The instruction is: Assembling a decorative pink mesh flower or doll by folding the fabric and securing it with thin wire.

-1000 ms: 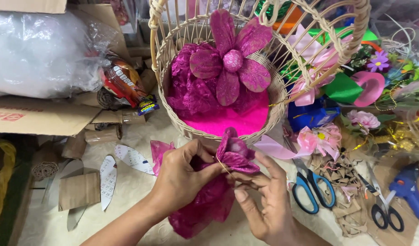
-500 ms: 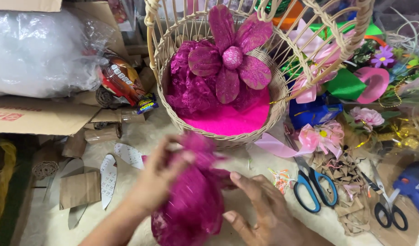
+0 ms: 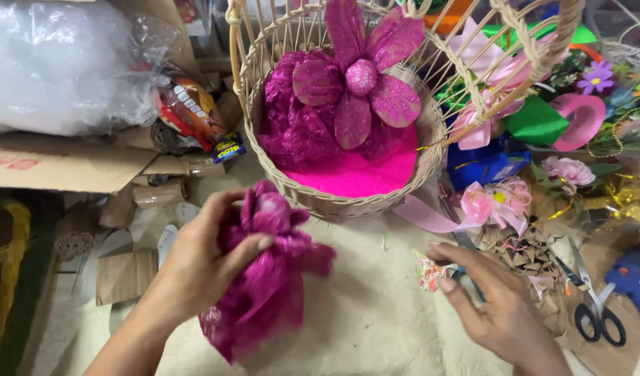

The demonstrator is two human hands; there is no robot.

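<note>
Two hands: left hand (image 3: 194,268) fingers pinching magenta fabric bundle (image 3: 267,282), long axis vertical, just below basket (image 3: 348,202); right hand (image 3: 497,306) spread, empty, nearer blue scissors (image 3: 466,268).

We see two bare hands and forearms, entering from the lower edge. The left hand (image 3: 194,268) shows its back, with the wrist and forearm uncovered; no sleeve reaches into view. The right hand (image 3: 504,310) likewise shows bare fingers and an uncovered wrist. We find the fingernails short and unpainted, and no ring, watch, bracelet or glove on either hand.
</note>
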